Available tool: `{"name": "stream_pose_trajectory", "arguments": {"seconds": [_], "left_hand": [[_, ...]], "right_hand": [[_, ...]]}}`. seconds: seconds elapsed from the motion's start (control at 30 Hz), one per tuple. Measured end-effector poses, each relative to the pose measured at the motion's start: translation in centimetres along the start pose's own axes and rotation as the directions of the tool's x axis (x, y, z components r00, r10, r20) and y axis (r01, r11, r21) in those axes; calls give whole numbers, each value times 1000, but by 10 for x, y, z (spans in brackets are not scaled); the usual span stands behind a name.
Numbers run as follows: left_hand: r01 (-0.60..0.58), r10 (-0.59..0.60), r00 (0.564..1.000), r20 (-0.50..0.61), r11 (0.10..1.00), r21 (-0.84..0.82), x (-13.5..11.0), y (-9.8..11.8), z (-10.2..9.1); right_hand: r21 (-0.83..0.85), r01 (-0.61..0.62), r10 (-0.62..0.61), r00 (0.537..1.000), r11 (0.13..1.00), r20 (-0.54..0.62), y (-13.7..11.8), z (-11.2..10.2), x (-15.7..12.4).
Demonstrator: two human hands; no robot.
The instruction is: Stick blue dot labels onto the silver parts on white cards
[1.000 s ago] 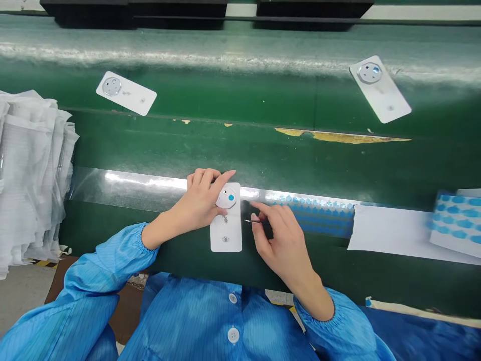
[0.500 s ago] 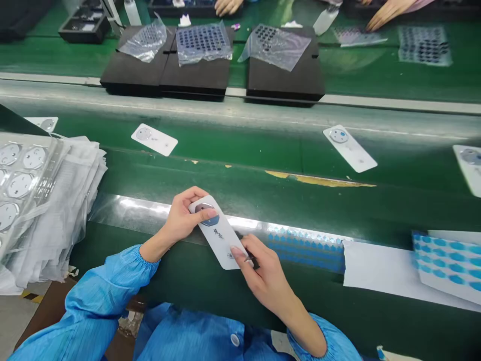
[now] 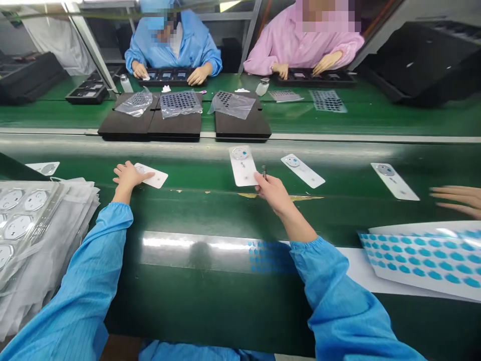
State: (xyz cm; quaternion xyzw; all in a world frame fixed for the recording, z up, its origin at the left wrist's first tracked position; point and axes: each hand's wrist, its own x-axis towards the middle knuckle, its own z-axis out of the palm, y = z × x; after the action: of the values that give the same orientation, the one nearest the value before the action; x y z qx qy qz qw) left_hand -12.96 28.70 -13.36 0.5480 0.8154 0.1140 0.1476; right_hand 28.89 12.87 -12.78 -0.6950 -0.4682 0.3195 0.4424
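Note:
My right hand (image 3: 272, 190) pinches the lower corner of a white panel (image 3: 240, 165), which has a round silver disc with a blue dot near its top and dark lettering below. A thin dark tool tip (image 3: 264, 173), perhaps tweezers, sticks up from the same hand. Out to the left, my left hand (image 3: 128, 176) has its fingers spread, with the thumb over another white panel (image 3: 156, 178). The thumb partly hides that panel's disc, and whether it grips the panel I cannot tell.
More white panels (image 3: 302, 170) lie to the right on the green surface (image 3: 203, 215). Blue-dot sticker sheets (image 3: 424, 260) lie at right, near another person's hand (image 3: 460, 198). Trays of round discs (image 3: 26, 220) stand at left. Black boxes (image 3: 175, 125) and two seated people are beyond.
My left hand has let go of the held panel and reached forward-left to another one. My right hand has carried its panel forward. The head view has tilted up.

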Motion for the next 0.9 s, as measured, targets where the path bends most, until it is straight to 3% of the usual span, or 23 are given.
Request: {"name": "stream_pose_trajectory", "arguments": {"seconds": [0.07,0.17,0.23,0.3,0.37,0.43,0.5,0.57,0.6,0.67,0.7,0.77,0.83,0.9], "left_hand": [[55,-55,998,38,998,19,11,4,-5],[75,-76,995,65,997,19,20,6,-9],[18,-18,998,59,1000,-2,24,3,-10],[-90,96,995,25,978,-190,26,0,-12],[-198,204,978,-35,874,-443,23,1,-18],[-296,298,948,-111,699,-651,7,10,-25],[-369,405,901,-155,532,-762,-25,24,-31],[-360,547,834,-76,434,-826,-73,41,-31],[-352,642,766,28,455,-818,-99,48,-27],[-331,776,557,295,533,-779,-152,57,-12],[-316,801,430,417,566,-762,-175,59,-2],[-284,803,292,520,592,-754,-211,59,21],[-332,809,241,537,588,-737,-234,56,43],[-478,834,248,492,548,-687,-246,50,57]], "right_hand": [[-73,3,-7,999,997,-49,6,-7,2],[-154,30,-45,995,988,-92,16,-16,-20],[-215,111,-138,984,970,-115,21,-23,-43],[-220,205,-230,968,954,-97,27,-29,-68],[-96,212,-215,976,973,-28,33,-34,-88],[92,98,-106,990,991,92,41,-36,-103],[199,-22,-21,977,980,211,50,-35,-113],[205,-79,17,957,976,291,57,-33,-119],[186,-86,26,952,979,305,60,-32,-122],[145,-82,35,952,986,304,63,-30,-125],[129,-78,36,954,989,296,63,-29,-126],[112,-73,38,958,991,284,63,-29,-127],[105,-68,36,958,992,285,62,-29,-127],[99,-61,30,957,993,289,62,-30,-127]]}}
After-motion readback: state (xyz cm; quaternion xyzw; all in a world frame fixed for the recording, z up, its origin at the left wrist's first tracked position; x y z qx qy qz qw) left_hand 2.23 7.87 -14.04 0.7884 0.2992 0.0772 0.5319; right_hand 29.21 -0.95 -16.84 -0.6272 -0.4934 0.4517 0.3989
